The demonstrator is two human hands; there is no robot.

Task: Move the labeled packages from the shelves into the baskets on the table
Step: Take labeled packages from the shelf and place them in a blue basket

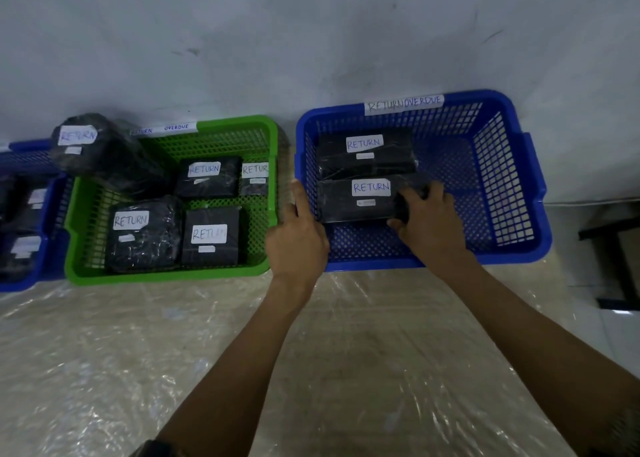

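Note:
A blue basket (502, 179) tagged "RETURN OVERDUE" stands at the right of the table. Inside it lie two black wrapped packages with white "RETURN" labels: a far one (367, 165) and a near one (353, 207). My right hand (429, 224) reaches into the basket and grips the near package at its right end. At the basket's left rim my left hand (298, 238) rests, thumb up along the outer wall; its fingers are hidden. A green basket (263, 138) to the left holds several more "RETURN" packages.
A round black package (93, 145) is piled at the green basket's back left corner. Another blue basket (52, 248) with packages shows at the left edge. Crinkled clear plastic sheet (138, 352) covers the table. A grey wall stands close behind the baskets; dark furniture (613, 259) stands at right.

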